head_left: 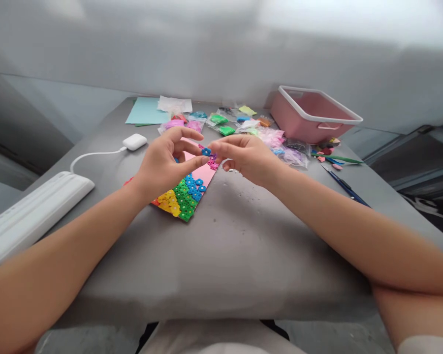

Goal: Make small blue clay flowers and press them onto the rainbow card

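A small blue clay flower (206, 152) with a pale centre is held up between my two hands. My left hand (166, 156) pinches its left side between thumb and fingers, the index finger arched above. The fingertips of my right hand (246, 156) are closed at the flower's right edge. Under my hands lies a pink card (204, 173), partly hidden by my left hand. Bands of small flowers cover part of it: yellow (169, 202), green (186, 200) and blue (194, 187) near its lower end, purple and magenta ones (214, 163) at its upper right.
Bags of coloured clay (227, 130) lie across the back. A pink basket (310, 115) with a white rim stands back right, a dark blue cutter (345, 186) in front. At left are a white power strip (40, 211), a corded charger (134, 142) and light blue sheets (146, 112).
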`<state>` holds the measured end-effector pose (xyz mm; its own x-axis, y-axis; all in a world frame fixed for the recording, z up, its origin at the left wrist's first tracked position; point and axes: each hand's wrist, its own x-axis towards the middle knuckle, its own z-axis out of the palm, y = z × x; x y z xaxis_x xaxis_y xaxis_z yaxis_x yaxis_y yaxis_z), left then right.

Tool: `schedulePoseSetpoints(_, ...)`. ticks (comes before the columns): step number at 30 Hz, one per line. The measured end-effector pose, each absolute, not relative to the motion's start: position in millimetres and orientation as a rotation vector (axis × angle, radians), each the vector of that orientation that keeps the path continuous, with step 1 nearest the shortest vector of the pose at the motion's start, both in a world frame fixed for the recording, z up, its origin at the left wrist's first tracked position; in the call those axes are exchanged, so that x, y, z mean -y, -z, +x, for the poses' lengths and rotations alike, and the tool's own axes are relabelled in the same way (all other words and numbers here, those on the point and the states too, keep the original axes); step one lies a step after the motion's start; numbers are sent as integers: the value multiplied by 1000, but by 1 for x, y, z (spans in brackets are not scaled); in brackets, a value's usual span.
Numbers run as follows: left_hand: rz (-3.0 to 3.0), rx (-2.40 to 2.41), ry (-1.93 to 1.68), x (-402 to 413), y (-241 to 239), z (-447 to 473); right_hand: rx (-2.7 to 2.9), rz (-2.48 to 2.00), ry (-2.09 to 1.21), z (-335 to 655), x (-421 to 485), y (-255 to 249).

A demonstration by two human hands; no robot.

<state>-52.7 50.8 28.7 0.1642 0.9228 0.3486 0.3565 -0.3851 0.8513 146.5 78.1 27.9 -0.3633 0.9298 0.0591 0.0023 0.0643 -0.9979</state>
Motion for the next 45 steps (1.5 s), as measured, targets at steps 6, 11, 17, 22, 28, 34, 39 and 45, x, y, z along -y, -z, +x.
schedulePoseSetpoints(6, 2020, -1100, -1165, -42, -24, -47, 1746, -1067, -1017, 164, -57, -18)
schedulePoseSetpoints(11, 2065, -1096, -1109, -36, -21, -43, 1713, -978, -982, 163, -42, -14)
schedulePoseSetpoints(17, 1953, -1051, -1117, -31, -24, -39, 1648, -934, -911, 160, -37, -19)
schedulePoseSetpoints(22, 1385, -956, -974, -29, -29, -31, 1714, -858, -726, 165, -35, -16)
schedulePoseSetpoints(28, 1180, -864, -919, -25, -26, -27, 1866, -749, -488, 170, -35, -11)
schedulePoseSetpoints(34, 1230, -898, -891, -26, -23, -28, 1981, -611, -164, 173, -39, -5)
schedulePoseSetpoints(39, 1247, -869, -853, -27, -19, -30, 1999, -591, -189, 174, -39, -4)
schedulePoseSetpoints(45, 1217, -843, -830, -28, -17, -30, 1980, -589, -207, 172, -35, -6)
